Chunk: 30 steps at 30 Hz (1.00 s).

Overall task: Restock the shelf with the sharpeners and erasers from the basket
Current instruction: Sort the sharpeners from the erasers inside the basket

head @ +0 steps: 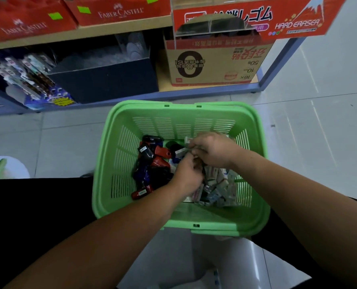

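A green slatted basket (119,155) sits on the floor in front of the shelf. Red, black and blue sharpeners (152,163) are heaped in its left half, and white wrapped erasers (219,184) lie in its right half. Both hands are down inside the basket. My left hand (187,177) has its fingers curled over the erasers near the middle. Just above it, my right hand (212,150) pinches a small white eraser (180,152) at its fingertips. The hands nearly touch, and the left hand's grip is partly hidden.
The shelf edge (152,94) runs above the basket. On the shelf stand a clear acrylic eraser display (215,28) with a red "Hard Eraser" sign, a cardboard box (215,65), a dark bin (104,80) and red Faber-Castell boxes (119,11). Pale tiled floor (319,122) lies to the right.
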Available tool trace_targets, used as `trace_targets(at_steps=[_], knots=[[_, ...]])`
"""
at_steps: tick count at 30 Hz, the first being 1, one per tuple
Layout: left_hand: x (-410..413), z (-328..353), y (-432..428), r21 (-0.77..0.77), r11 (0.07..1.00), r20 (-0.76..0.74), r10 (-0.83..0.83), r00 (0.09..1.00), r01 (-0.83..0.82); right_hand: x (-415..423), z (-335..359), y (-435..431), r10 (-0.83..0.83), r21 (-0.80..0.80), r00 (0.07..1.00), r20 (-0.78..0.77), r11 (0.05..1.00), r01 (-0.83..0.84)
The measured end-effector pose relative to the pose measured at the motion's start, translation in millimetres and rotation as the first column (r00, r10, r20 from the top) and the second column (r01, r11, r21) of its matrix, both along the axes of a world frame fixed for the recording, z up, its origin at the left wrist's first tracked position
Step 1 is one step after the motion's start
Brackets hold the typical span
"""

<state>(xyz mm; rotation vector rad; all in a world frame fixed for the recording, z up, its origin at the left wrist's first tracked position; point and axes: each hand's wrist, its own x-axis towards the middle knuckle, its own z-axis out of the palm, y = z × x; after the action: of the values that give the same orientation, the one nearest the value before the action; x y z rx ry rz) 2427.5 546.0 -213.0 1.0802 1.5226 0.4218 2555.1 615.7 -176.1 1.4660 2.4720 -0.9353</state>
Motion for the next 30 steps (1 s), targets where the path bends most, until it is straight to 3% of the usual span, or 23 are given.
trace_targets(at_steps=[3,6,9,11,13,15,18,25,30], knots=[[-9.5,-9.0,6.8,-0.158,0.974,0.125,0.182,0.975,-0.161,7.6,-14.4,-3.1,0.034,-0.064,0.996,0.085,0.998,-0.028],[-15.7,-12.7,7.9,-0.198,0.977,0.079,0.098,0.992,-0.08,12.5,-21.0,-11.2,0.174,-0.067,0.959,0.223,0.984,-0.163],[-26.5,-12.5,17.2,-0.189,0.967,0.05,0.182,0.982,-0.17,11.1,-22.0,-15.8,0.28,-0.046,0.887,0.368,0.958,-0.284],[-42.5,-23.6,25.8,-0.039,0.987,-0.135,0.15,0.979,-0.156,8.9,-22.0,-18.3,0.291,-0.048,0.87,0.397,0.954,-0.297],[-60.8,-34.4,32.0,0.053,0.998,-0.353,0.05,0.934,-0.034,7.5,-21.9,-17.2,0.3,-0.039,0.857,0.42,0.949,-0.313],[-73.2,-42.6,35.7,0.002,0.995,-0.477,-0.082,0.875,0.095,6.8,-19.7,-16.2,0.303,-0.04,0.854,0.422,0.948,-0.317],[-76.1,-50.1,39.4,-0.031,0.979,-0.53,-0.186,0.827,0.201,6.5,-20.9,-16.3,0.295,-0.033,0.855,0.426,0.95,-0.311],[-65.7,-61.9,31.9,-0.012,0.969,-0.535,-0.213,0.817,0.246,2.2,-21.1,-10.6,0.149,0.0,0.955,0.255,0.988,-0.154],[-65.3,-63.5,44.0,-0.081,0.99,-0.429,-0.136,0.893,0.112,-0.2,-22.3,-9.1,0.067,0.011,0.973,0.219,0.997,-0.071]])
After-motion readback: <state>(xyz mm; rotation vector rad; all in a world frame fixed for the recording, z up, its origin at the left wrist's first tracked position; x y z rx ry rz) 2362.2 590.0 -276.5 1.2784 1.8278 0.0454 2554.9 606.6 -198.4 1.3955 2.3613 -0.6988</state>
